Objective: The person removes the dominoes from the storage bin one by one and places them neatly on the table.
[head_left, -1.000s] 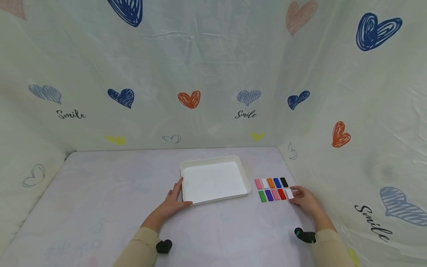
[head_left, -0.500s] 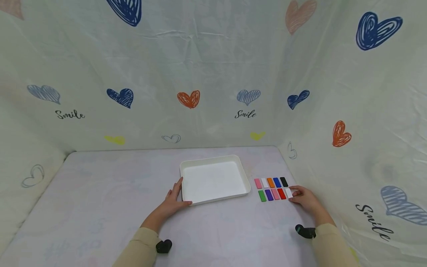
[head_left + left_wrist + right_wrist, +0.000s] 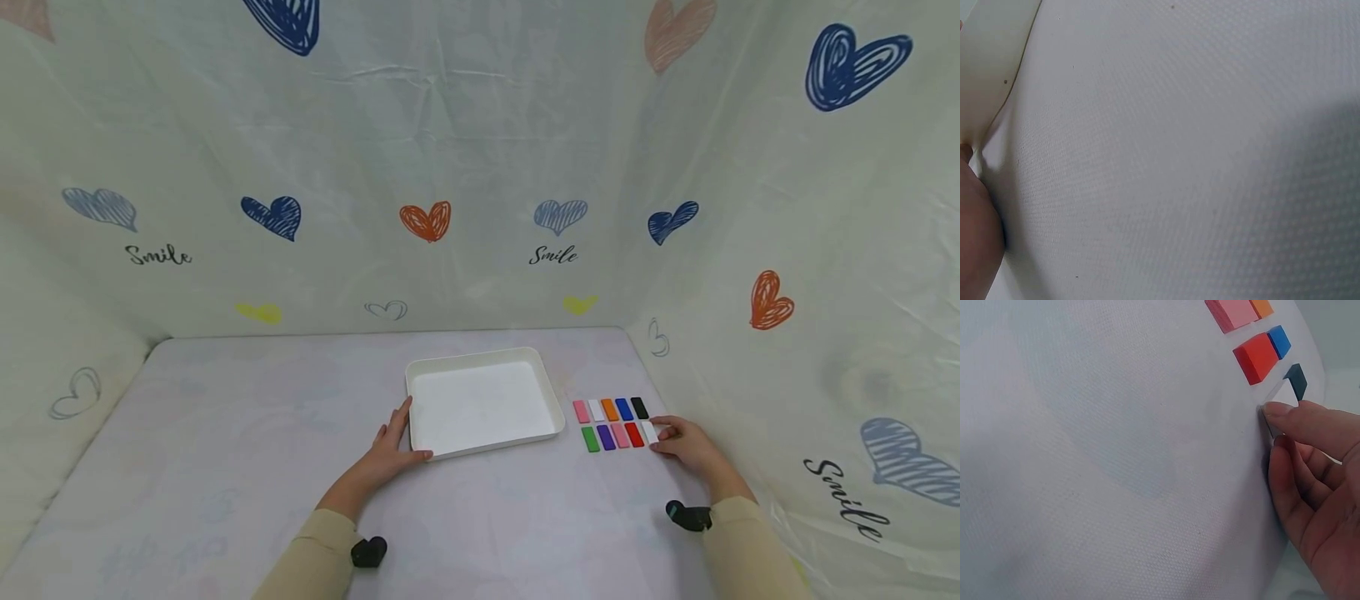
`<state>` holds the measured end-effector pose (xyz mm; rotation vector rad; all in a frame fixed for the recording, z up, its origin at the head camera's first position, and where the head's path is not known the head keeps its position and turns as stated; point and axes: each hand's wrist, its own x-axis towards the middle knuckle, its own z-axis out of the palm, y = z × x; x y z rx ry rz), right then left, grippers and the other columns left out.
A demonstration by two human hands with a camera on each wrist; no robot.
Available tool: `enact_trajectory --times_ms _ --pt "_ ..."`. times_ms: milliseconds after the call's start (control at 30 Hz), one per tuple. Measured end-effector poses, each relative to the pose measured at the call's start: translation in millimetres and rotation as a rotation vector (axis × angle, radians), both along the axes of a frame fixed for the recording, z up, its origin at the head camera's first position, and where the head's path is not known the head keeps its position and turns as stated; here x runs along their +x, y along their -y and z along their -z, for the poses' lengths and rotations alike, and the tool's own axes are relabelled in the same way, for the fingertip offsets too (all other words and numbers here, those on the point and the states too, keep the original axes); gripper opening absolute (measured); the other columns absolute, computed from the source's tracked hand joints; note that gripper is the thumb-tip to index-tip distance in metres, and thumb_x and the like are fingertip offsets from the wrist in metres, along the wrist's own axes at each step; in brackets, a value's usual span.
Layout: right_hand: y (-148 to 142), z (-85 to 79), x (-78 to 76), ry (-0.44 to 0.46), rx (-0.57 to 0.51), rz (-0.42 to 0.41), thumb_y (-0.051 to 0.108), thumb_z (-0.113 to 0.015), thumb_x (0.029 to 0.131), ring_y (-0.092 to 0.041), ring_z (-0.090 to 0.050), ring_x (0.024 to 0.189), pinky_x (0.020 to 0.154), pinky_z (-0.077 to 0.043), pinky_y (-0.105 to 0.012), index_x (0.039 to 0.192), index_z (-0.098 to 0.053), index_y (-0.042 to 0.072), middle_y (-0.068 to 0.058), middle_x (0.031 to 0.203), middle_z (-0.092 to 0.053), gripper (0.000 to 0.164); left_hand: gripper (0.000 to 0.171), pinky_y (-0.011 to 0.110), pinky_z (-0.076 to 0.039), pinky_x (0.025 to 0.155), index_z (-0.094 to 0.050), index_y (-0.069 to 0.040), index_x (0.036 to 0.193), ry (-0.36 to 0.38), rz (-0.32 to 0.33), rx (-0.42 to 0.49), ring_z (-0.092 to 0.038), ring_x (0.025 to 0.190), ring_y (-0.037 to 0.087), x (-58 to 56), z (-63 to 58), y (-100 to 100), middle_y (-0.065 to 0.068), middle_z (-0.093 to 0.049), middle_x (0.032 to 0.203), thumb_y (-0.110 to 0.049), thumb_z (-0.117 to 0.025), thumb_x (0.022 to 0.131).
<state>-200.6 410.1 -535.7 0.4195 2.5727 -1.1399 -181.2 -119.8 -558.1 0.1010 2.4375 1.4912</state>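
Observation:
My right hand (image 3: 686,446) pinches a small white block (image 3: 1285,395) at the right end of the front row of coloured blocks. In the right wrist view the thumb lies on the block's near end, with the other fingertips just below. Beside it stand a red block (image 3: 633,435) and, behind, a black block (image 3: 639,407). My left hand (image 3: 386,454) lies at the near left corner of a shallow white tray (image 3: 487,448). Its fingers stretch along the tray's left side and its thumb along the front edge. The left wrist view shows only part of this hand.
Two rows of blocks stand right of the tray, among them a green block (image 3: 591,439), a purple block (image 3: 606,437) and an orange block (image 3: 610,409). The pale table (image 3: 262,417) meets a hanging sheet (image 3: 480,283) printed with hearts at its back and right edges.
The white block has turned slightly and now sits more in line with the front row, still between the right fingers. The left hand and the tray stay in place.

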Motion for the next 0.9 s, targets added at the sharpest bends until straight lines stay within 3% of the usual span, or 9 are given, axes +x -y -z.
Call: enact_trajectory --times_ms 167,433,600,900 --pt "0.3 -3.3 1.0 0.005 -0.015 0.000 0.002 -0.069 0.088 -0.025 -0.052 0.082 0.070 -0.052 -0.024 0.135 -0.049 -0.004 -0.012 0.090 -0.051 0.052 0.110 0.064 0.004 0.112 -0.007 -0.018 0.158 -0.015 -0.004 0.032 0.006 0.145 0.042 2.0 -2.0 -0.1 0.023 -0.016 0.159 -0.034 -0.081 0.077" --pt "-2.3 -4.2 -0.5 0.027 -0.022 0.014 0.003 -0.069 0.088 -0.025 -0.054 0.083 0.072 -0.053 -0.024 0.136 -0.049 -0.002 -0.013 0.092 -0.052 0.052 0.110 0.060 0.006 0.113 -0.008 -0.015 0.158 -0.023 0.002 0.042 0.005 0.146 0.040 1.6 0.1 -1.6 0.023 -0.017 0.158 -0.033 -0.081 0.077" --pt "-4.9 -3.4 -2.1 0.032 -0.021 0.018 0.004 -0.068 0.089 -0.025 -0.054 0.083 0.073 -0.053 -0.024 0.137 -0.049 -0.001 -0.013 0.092 -0.052 0.052 0.112 0.065 0.006 0.111 -0.009 -0.016 0.157 -0.039 0.002 0.056 0.005 0.145 0.044 3.5 -2.3 -2.3 0.027 -0.017 0.157 -0.037 -0.082 0.076" --pt "0.8 -6.3 4.2 0.011 -0.003 -0.002 0.006 -0.068 0.090 -0.025 -0.055 0.084 0.076 -0.055 -0.029 0.137 -0.049 -0.001 -0.013 0.095 -0.054 0.051 0.109 0.067 0.001 0.110 -0.009 -0.013 0.157 0.009 -0.024 -0.015 0.004 0.145 0.043 2.1 -5.7 -3.0 0.020 -0.013 0.160 -0.028 -0.082 0.077"
